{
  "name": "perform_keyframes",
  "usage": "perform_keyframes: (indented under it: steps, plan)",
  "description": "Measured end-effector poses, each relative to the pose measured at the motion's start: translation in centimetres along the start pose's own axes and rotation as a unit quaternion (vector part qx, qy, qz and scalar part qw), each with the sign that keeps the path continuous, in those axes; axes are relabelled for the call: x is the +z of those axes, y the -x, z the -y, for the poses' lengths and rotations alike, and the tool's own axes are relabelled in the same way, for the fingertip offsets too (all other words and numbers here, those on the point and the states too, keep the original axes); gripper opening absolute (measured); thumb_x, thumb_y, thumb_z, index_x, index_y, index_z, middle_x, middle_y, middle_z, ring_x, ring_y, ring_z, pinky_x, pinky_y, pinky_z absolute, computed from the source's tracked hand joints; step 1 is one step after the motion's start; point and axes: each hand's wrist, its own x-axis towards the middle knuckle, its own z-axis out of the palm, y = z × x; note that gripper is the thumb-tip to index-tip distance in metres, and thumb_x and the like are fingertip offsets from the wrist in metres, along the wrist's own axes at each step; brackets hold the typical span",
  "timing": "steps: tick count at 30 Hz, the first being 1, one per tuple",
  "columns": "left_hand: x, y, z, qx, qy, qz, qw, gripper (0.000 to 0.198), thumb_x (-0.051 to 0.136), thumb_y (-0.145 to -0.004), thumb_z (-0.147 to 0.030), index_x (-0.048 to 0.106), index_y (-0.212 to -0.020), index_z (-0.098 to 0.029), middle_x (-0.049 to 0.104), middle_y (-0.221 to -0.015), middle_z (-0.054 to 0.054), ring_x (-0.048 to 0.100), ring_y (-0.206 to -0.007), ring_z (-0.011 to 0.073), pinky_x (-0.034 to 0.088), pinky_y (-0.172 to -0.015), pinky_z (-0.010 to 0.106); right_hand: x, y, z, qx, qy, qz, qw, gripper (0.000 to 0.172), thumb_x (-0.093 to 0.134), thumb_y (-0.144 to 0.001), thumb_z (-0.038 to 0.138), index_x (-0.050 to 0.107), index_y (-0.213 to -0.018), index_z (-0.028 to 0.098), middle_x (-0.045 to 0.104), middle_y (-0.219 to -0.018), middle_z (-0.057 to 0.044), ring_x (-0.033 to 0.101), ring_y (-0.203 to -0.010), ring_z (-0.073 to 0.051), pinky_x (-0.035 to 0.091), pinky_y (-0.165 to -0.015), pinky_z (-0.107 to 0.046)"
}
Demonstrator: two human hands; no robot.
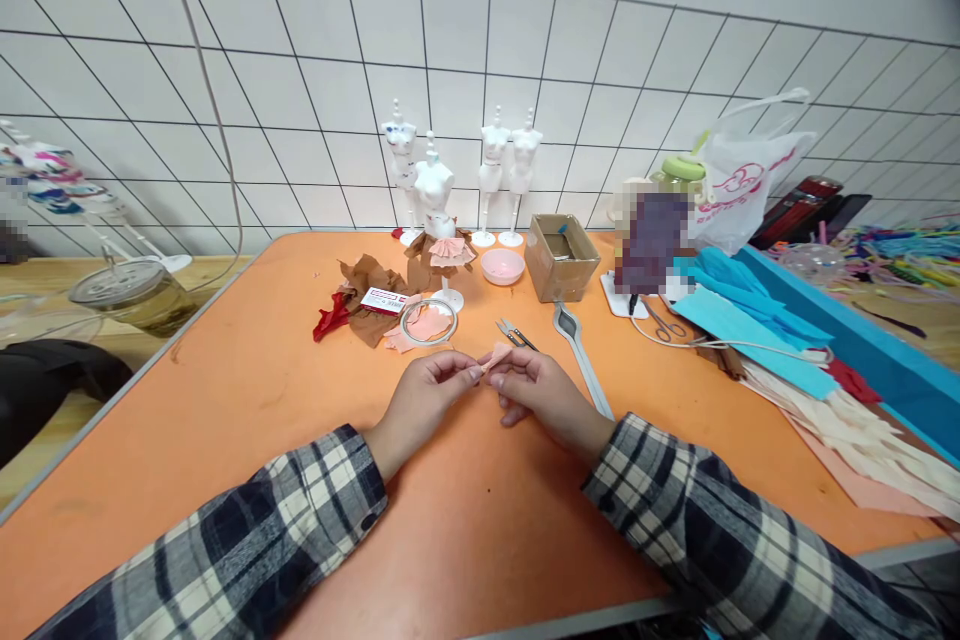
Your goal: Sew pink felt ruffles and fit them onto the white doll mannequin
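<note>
Peach scrap (496, 355): your left hand (431, 392) and right hand (541, 388) each clamp it between thumb and fingers, above the orange table (465, 530), near the snips (522, 338).

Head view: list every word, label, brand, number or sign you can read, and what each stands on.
None can be read with certainty.
Card: print too small to read.
Bag: pink print, too blurred to read.
</note>
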Motion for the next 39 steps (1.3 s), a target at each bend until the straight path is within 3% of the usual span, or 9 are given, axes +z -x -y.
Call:
perform_keyframes:
  steps: [8, 11, 15, 19, 22, 24, 27, 34, 39]
  plan:
    - [-0.2, 0.2, 0.0, -0.028, 0.007, 0.057, 0.998, 0.027, 0.070, -0.076, -0.041, 0.070, -0.080, -0.015, 0.058, -0.061, -0.003, 0.045, -0.056, 0.0096, 0.034, -0.056, 0.022, -0.3, -0.6, -0.5, -0.046, 0.035, -0.007, 0.998, 0.024, 0.072, -0.073, 0.038, 0.061, -0.079, 0.017, 0.058, -0.083, -0.001, 0.055, -0.073, -0.012, 0.052, -0.052, -0.018]
    - [-0.3, 0.0, 0.0, -0.029, 0.025, 0.065, 0.997, 0.034, 0.066, -0.079, -0.046, 0.072, -0.083, -0.014, 0.067, -0.074, 0.003, 0.056, -0.070, 0.0151, 0.042, -0.068, 0.026, -0.5, -0.5, -0.1, -0.049, 0.043, -0.016, 0.998, 0.025, 0.070, -0.074, 0.039, 0.058, -0.079, 0.017, 0.056, -0.080, 0.000, 0.054, -0.072, -0.011, 0.052, -0.052, -0.020]
    - [-0.2, -0.2, -0.3, -0.015, 0.014, 0.026, 0.999, 0.045, 0.060, -0.082, -0.052, 0.068, -0.108, -0.015, 0.070, -0.106, 0.010, 0.061, -0.099, 0.0233, 0.044, -0.087, 0.033, -0.8, -0.4, 0.5, -0.060, 0.055, -0.040, 0.996, 0.026, 0.068, -0.077, 0.041, 0.055, -0.080, 0.018, 0.051, -0.076, 0.002, 0.049, -0.064, -0.009, 0.052, -0.049, -0.020]
    - [0.0, -0.1, -0.2, 0.000, -0.084, 0.066, 0.994, 0.036, 0.068, -0.076, -0.049, 0.070, -0.086, -0.014, 0.071, -0.084, 0.006, 0.061, -0.078, 0.0182, 0.046, -0.072, 0.027, -0.8, -0.2, 0.6, -0.053, 0.049, -0.012, 0.997, 0.028, 0.069, -0.077, 0.041, 0.053, -0.080, 0.018, 0.052, -0.076, 0.001, 0.055, -0.067, -0.011, 0.050, -0.046, -0.019]
    - [-0.2, 0.0, -0.1, -0.011, -0.078, 0.090, 0.993, 0.034, 0.066, -0.078, -0.048, 0.070, -0.080, -0.014, 0.070, -0.075, 0.003, 0.059, -0.069, 0.0149, 0.044, -0.067, 0.024, -0.8, -0.1, 0.4, -0.030, 0.045, 0.011, 0.998, 0.034, 0.072, -0.075, 0.040, 0.051, -0.094, 0.020, 0.056, -0.083, 0.000, 0.060, -0.074, -0.015, 0.051, -0.046, -0.019]
    - [-0.3, -0.1, -0.1, -0.015, -0.051, 0.094, 0.994, 0.034, 0.067, -0.078, -0.047, 0.071, -0.084, -0.014, 0.071, -0.078, 0.003, 0.060, -0.072, 0.0150, 0.044, -0.069, 0.024, -0.8, 0.0, 0.2, -0.031, 0.036, 0.026, 0.999, 0.051, 0.075, -0.072, 0.039, 0.047, -0.111, 0.024, 0.057, -0.099, -0.003, 0.060, -0.078, -0.015, 0.053, -0.047, -0.021]
    - [-0.5, -0.2, -0.1, -0.017, -0.033, 0.089, 0.995, 0.034, 0.067, -0.077, -0.048, 0.072, -0.085, -0.015, 0.072, -0.082, 0.004, 0.062, -0.075, 0.0165, 0.045, -0.072, 0.025, -0.8, -0.2, -0.3, -0.031, 0.030, 0.043, 0.998, 0.060, 0.078, -0.068, 0.040, 0.046, -0.117, 0.024, 0.053, -0.111, -0.005, 0.059, -0.081, -0.014, 0.054, -0.048, -0.022]
    - [-0.4, -0.2, 0.0, -0.003, -0.110, 0.040, 0.993, 0.032, 0.063, -0.080, -0.046, 0.074, -0.082, -0.016, 0.072, -0.078, 0.004, 0.061, -0.072, 0.0176, 0.045, -0.068, 0.026, -0.8, -0.8, -0.4, -0.009, 0.053, -0.041, 0.998, 0.037, 0.074, -0.068, 0.045, 0.058, -0.086, 0.017, 0.057, -0.088, -0.003, 0.057, -0.073, -0.013, 0.050, -0.047, -0.019]
    - [-0.6, -0.3, -0.4, 0.018, -0.095, -0.010, 0.995, 0.030, 0.065, -0.078, -0.044, 0.072, -0.086, -0.015, 0.072, -0.083, 0.005, 0.063, -0.078, 0.0193, 0.047, -0.072, 0.027, -0.9, -0.9, -0.5, 0.014, 0.046, -0.038, 0.998, 0.035, 0.076, -0.066, 0.041, 0.058, -0.083, 0.017, 0.057, -0.073, 0.001, 0.055, -0.061, -0.010, 0.048, -0.048, -0.020]
